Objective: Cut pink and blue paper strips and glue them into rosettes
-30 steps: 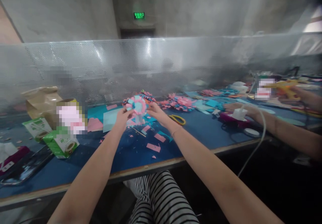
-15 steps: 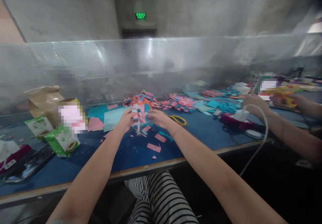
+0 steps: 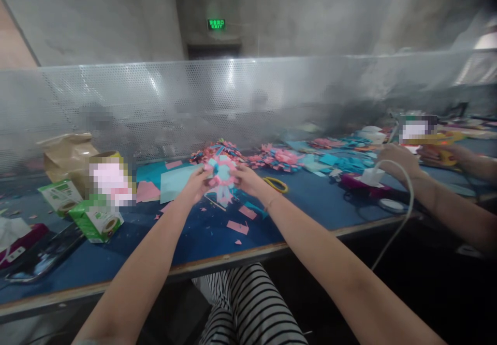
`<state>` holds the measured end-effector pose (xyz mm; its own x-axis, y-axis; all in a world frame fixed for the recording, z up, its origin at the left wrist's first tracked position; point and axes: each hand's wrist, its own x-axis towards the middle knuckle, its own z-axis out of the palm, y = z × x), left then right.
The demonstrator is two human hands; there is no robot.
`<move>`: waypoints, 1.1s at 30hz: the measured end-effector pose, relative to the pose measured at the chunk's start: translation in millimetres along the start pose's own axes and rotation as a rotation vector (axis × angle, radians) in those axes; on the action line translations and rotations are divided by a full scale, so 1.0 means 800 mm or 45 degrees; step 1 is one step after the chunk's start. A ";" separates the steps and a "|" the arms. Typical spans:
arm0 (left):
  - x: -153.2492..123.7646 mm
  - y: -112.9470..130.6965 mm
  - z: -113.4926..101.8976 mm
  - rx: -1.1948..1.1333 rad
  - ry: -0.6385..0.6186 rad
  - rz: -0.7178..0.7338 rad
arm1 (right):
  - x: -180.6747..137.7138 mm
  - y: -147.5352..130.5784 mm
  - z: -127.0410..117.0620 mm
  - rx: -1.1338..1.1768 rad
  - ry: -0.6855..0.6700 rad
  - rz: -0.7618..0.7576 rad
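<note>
A pink and light-blue paper flower [image 3: 224, 173] is held above the blue table, its round pale-blue middle facing me. My left hand [image 3: 196, 185] grips its left edge. My right hand [image 3: 249, 180] has closed on the right edge. Motion blurs the petals, and some fingertips are hidden by the flower. Below it lie scraps of pink paper [image 3: 237, 226] and a thin stick. A pale-blue paper sheet [image 3: 176, 182] is beside my left hand. To the right of my right hand rests a yellow loop [image 3: 276, 184], which looks like a scissors handle.
Pink and blue paper flowers [image 3: 282, 158] line the back, before a perforated metal screen [image 3: 155, 102]. Green-and-white boxes [image 3: 97, 221], a brown paper bag [image 3: 66, 153] and a phone [image 3: 41, 259] lie left. At right, another person's hands [image 3: 402, 161] work near a white cable [image 3: 410, 200].
The paper flower has turned from nearly edge-on to face me, showing its round blue middle. Both my hands stay around it, the right one shifted slightly right.
</note>
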<state>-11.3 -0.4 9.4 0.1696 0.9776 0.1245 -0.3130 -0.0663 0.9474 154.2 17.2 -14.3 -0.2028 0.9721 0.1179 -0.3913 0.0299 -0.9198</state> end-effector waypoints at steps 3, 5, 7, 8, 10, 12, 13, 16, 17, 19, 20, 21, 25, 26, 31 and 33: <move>0.001 -0.006 -0.002 0.107 -0.092 -0.021 | 0.004 0.002 -0.003 0.000 0.047 -0.105; 0.002 -0.012 -0.003 0.182 -0.134 -0.003 | 0.008 0.004 -0.006 0.004 0.055 -0.160; 0.002 -0.017 -0.003 0.246 -0.121 0.002 | 0.011 0.005 -0.007 -0.004 0.039 -0.185; 0.003 -0.019 -0.003 0.270 -0.108 0.000 | 0.012 0.006 -0.007 -0.009 0.031 -0.196; 0.002 -0.021 -0.003 0.307 -0.099 -0.002 | 0.013 0.007 -0.007 -0.012 0.017 -0.216; 0.002 -0.021 -0.002 0.324 -0.115 0.012 | 0.012 0.006 -0.006 -0.018 0.019 -0.221; 0.002 -0.021 -0.001 0.329 -0.120 0.022 | 0.010 0.005 -0.004 -0.029 0.022 -0.210; 0.002 -0.020 0.000 0.342 -0.120 0.043 | 0.004 0.002 0.000 -0.056 0.030 -0.131; 0.002 -0.019 0.000 0.345 -0.123 0.048 | 0.002 0.001 0.001 -0.055 0.025 -0.106; 0.002 -0.019 0.001 0.350 -0.140 0.059 | -0.001 0.000 0.002 -0.038 -0.012 -0.067; 0.002 -0.019 0.001 0.356 -0.154 0.065 | -0.002 0.000 0.002 -0.029 -0.036 -0.052; 0.002 -0.020 0.001 0.364 -0.159 0.072 | -0.002 0.001 0.002 -0.025 -0.057 -0.039; 0.002 -0.020 0.000 0.375 -0.128 0.091 | -0.003 0.002 0.001 -0.036 -0.083 -0.004; 0.002 -0.020 0.000 0.371 -0.126 0.091 | -0.003 0.001 0.001 -0.035 -0.077 0.003; -0.001 -0.018 0.003 0.350 -0.195 0.093 | -0.006 -0.002 0.005 -0.024 -0.076 0.022; -0.002 -0.019 0.004 0.331 -0.205 0.089 | -0.006 -0.002 0.006 -0.031 -0.068 0.018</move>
<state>-3.7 -1.4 -3.9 0.3086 0.9261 0.2172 -0.0831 -0.2012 0.9760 151.2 11.2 -11.7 -0.2559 0.9587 0.1241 -0.3662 0.0226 -0.9303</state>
